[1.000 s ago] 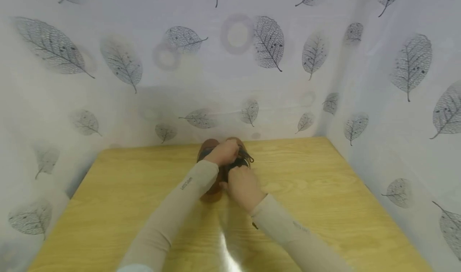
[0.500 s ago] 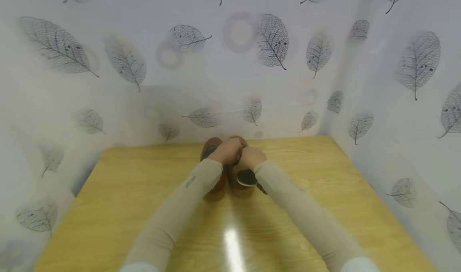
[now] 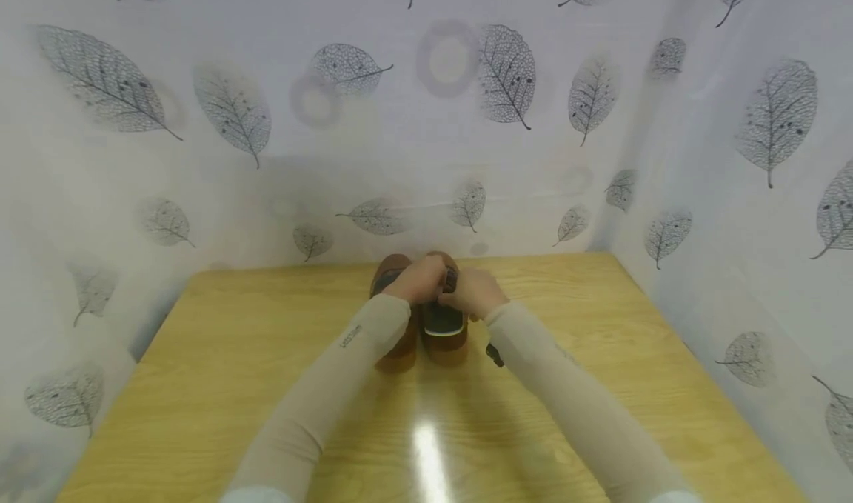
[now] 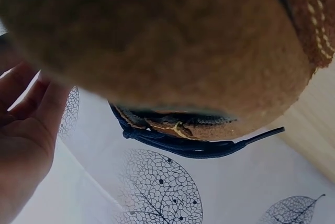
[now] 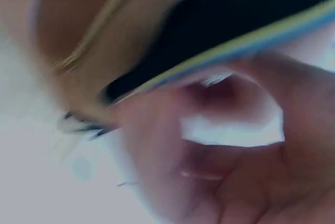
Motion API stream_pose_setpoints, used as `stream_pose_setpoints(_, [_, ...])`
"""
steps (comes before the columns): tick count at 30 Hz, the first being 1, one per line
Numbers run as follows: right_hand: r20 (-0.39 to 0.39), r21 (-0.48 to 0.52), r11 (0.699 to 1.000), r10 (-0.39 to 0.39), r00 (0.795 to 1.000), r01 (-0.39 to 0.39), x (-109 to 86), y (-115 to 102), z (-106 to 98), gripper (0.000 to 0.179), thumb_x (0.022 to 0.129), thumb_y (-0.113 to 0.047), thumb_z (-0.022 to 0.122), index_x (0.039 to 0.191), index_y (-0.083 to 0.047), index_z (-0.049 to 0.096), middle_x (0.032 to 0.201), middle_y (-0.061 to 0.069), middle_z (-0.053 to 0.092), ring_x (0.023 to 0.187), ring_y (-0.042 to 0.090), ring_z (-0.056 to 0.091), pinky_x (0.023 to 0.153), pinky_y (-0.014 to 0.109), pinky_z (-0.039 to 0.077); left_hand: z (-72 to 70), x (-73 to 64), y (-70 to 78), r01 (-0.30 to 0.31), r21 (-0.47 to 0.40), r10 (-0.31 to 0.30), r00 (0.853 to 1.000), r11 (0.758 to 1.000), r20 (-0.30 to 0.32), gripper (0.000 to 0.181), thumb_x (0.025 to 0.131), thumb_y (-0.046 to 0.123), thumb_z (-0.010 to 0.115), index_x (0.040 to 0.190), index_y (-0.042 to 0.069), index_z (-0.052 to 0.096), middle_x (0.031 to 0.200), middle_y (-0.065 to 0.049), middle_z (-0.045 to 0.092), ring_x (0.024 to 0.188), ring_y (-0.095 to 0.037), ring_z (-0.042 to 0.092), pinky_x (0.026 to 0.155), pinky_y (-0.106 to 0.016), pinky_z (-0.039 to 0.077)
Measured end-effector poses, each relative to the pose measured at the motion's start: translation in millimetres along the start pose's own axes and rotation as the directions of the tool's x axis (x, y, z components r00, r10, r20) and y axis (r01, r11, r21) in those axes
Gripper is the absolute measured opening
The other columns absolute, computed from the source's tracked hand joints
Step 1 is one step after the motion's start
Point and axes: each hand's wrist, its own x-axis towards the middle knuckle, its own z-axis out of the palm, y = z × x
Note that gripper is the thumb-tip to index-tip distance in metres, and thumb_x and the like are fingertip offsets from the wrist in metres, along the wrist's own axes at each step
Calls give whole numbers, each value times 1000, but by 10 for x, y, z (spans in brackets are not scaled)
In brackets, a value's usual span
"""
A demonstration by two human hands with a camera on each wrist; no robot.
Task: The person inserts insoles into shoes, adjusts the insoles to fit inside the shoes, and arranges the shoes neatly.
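A pair of brown suede shoes stands side by side at the table's back edge, the left shoe [image 3: 397, 355] beside the right shoe [image 3: 446, 351]. My left hand [image 3: 421, 279] reaches across and grips the upper part of the right shoe, its fingertips hidden. Against that shoe's dark tongue [image 3: 444, 319], my right hand [image 3: 476, 293] has its thumb and fingers curled. The right wrist view shows the tongue [image 5: 246, 22] with a yellow and blue edge, blurred. A dark lace [image 4: 199, 145] hangs in the left wrist view beside brown suede [image 4: 172, 46].
The wood-grain table [image 3: 280, 384] stretches in front of and beside the shoes. Behind it and at its sides hangs pale cloth [image 3: 400, 147] printed with leaves. A dark strap-like piece [image 3: 494, 355] sits under the right sleeve.
My right hand moved forward to the upper part of the right shoe, then slightly right. The tongue tilted out half a second ago and now lies flatter. My left hand stays there.
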Motion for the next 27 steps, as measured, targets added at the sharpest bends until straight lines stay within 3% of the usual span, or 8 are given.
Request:
stream_pose_setpoints(2, [21,-95,995,-9,1000,11,-51,-122,12,36,82,-35,74,74,-2,63,72,10,66,58,19,60,53,30,51,-7,-8,24,22,-40,-22,1000,999,2,9,83,-1,65,86,4,72,105,-8,68,90,-21,62,84,-30,51])
stream_pose_setpoints(4, [40,-179,983,-23,999,30,-74,-220,46,44,79,-43,75,82,0,68,81,11,68,68,20,63,60,33,54,-11,-11,50,56,-70,-55,998,996,15,6,84,1,66,85,3,72,104,-9,68,93,-23,63,84,-30,51])
stream_pose_setpoints(8, [70,-237,971,25,997,-8,-24,-289,98,49,77,-44,76,97,0,70,94,11,70,83,22,65,72,36,55,-36,-3,50,75,-55,-74,997,996,24,6,85,2,66,81,2,71,100,-9,69,90,-21,64,81,-29,52])
stream_pose_setpoints(11, [89,-189,982,25,996,-8,28,-233,104,38,78,-34,76,97,-1,70,95,10,70,85,23,65,76,37,54,-27,5,30,46,-28,-45,998,999,33,10,85,1,65,89,5,73,110,-8,68,100,-21,63,89,-30,50])
stream_pose_setpoints(14, [52,-120,992,-27,998,33,68,-162,94,29,78,-26,75,92,-1,70,94,12,70,85,26,65,77,38,54,-13,17,11,44,-50,-43,999,998,28,22,84,0,65,103,8,73,123,-5,63,114,-22,58,99,-32,45])
stream_pose_setpoints(17, [-14,-78,995,-62,998,61,94,-109,88,26,77,-22,76,88,1,67,94,15,69,85,28,65,76,40,54,-9,32,-1,49,-58,-48,999,997,17,25,85,1,64,107,8,71,123,-5,63,115,-22,57,100,-31,44])
stream_pose_setpoints(23, [-110,-19,1000,-24,994,22,148,-60,138,32,72,-21,80,88,4,67,94,18,69,86,31,65,76,40,54,-4,42,-3,46,-33,-46,999,998,7,19,83,0,62,97,5,73,120,-5,65,110,-21,61,95,-28,47])
stream_pose_setpoints(27, [-187,14,999,44,981,-42,202,-22,231,28,72,-19,76,86,4,68,91,19,68,84,33,65,70,43,55,5,27,0,33,-34,-34,999,999,-12,18,85,0,60,97,3,73,113,-8,67,102,-21,64,89,-29,50])
